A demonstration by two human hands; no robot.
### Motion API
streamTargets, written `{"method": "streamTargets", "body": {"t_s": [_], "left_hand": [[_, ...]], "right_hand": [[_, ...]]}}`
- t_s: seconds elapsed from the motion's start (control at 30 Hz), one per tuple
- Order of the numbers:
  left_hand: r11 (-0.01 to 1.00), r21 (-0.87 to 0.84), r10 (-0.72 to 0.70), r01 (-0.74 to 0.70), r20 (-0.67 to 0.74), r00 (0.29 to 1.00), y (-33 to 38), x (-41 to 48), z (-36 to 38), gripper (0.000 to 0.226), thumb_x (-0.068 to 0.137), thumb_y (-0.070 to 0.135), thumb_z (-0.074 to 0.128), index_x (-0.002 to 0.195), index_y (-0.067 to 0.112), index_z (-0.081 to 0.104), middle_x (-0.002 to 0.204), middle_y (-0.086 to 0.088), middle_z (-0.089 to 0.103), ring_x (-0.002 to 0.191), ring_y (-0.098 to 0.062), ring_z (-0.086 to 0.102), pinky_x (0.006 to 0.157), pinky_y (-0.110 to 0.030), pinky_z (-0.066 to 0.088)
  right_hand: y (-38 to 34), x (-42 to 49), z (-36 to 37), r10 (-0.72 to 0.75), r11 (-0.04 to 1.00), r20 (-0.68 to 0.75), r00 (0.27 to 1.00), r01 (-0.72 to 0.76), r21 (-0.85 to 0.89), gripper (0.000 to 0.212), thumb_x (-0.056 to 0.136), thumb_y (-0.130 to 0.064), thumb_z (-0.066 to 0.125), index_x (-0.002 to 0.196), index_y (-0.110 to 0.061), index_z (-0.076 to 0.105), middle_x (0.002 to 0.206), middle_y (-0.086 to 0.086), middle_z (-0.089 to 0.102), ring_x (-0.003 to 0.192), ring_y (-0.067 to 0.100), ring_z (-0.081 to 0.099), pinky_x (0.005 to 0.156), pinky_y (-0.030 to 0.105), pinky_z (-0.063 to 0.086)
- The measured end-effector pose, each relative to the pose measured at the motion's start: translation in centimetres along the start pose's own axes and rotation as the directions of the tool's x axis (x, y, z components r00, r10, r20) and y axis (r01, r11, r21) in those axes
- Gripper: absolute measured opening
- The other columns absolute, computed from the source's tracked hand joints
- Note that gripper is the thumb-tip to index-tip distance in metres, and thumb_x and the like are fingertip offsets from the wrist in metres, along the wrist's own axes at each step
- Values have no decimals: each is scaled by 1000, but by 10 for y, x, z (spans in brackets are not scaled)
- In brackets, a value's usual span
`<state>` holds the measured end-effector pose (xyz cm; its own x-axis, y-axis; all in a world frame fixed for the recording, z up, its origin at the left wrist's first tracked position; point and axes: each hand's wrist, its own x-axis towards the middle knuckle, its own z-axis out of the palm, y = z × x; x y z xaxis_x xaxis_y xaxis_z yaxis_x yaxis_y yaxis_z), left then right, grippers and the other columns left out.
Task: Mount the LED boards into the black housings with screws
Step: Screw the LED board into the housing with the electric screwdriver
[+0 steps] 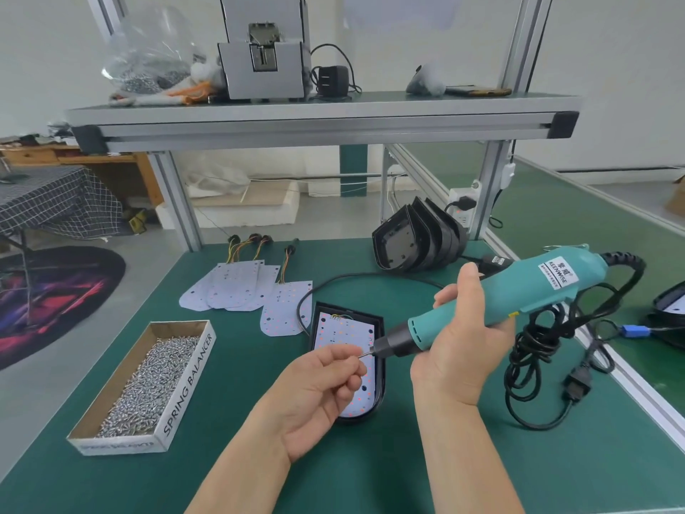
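Observation:
A black housing [379, 383] lies on the green mat with a white LED board [335, 333] seated inside it. My right hand [459, 346] grips a teal electric screwdriver [519, 291], held level above the housing with its bit pointing left. My left hand [318, 387] pinches a small screw [361, 355] at the tip of the bit. Several loose LED boards [237, 287] with wire leads lie behind the housing. Nested empty black housings [415, 243] stand at the back right.
A cardboard box of screws [148, 383] marked SPRING BALANCER sits at the left. The screwdriver's coiled black cable [537, 346] and plug lie at the right. Another housing with a board [671, 313] shows at the right edge. An aluminium shelf [322, 120] spans overhead.

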<state>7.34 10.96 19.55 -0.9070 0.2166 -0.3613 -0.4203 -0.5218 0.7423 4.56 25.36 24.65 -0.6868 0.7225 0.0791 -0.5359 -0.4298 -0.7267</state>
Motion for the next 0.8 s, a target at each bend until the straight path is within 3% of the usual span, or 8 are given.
{"method": "streamTargets", "body": {"t_s": [0.13, 0.33, 0.47, 0.8], "left_hand": [[1000, -17, -4, 4, 20, 1000, 0, -1, -1, 4, 73, 3, 71, 76, 2, 72, 77, -13, 65, 57, -11, 59, 47, -14, 50], [999, -34, -11, 11, 20, 1000, -1, -1, -1, 9, 73, 0, 70, 79, -1, 77, 77, -15, 65, 58, -13, 60, 47, -15, 50], [1000, -14, 4, -4, 21, 1000, -2, 1, -2, 9, 73, -1, 70, 79, -1, 77, 77, -15, 65, 58, -13, 60, 48, -15, 51], [980, 144, 138, -136, -6, 990, -6, 2, 1, 19, 83, -9, 64, 75, 3, 76, 76, -13, 65, 60, -12, 59, 52, -16, 50]], "right_hand": [[-3, 0, -1, 8, 1000, -6, 1000, -8, 15, 20, 82, -32, 73, 76, -24, 56, 58, -4, 57, 60, 13, 52, 66, 25, 47], [-3, 1, -5, 2, 1000, 7, 1000, -2, 4, 21, 82, -32, 72, 76, -22, 55, 57, -5, 55, 58, 12, 50, 61, 21, 47], [-1, 2, -6, 10, 1000, 6, 1000, -10, 1, 21, 83, -31, 72, 75, -23, 55, 58, -4, 54, 59, 12, 50, 65, 25, 45], [2, 1, -8, -33, 999, 40, 999, 35, -30, 21, 83, -27, 71, 71, -23, 55, 56, -4, 51, 55, 12, 48, 57, 20, 43]]}}
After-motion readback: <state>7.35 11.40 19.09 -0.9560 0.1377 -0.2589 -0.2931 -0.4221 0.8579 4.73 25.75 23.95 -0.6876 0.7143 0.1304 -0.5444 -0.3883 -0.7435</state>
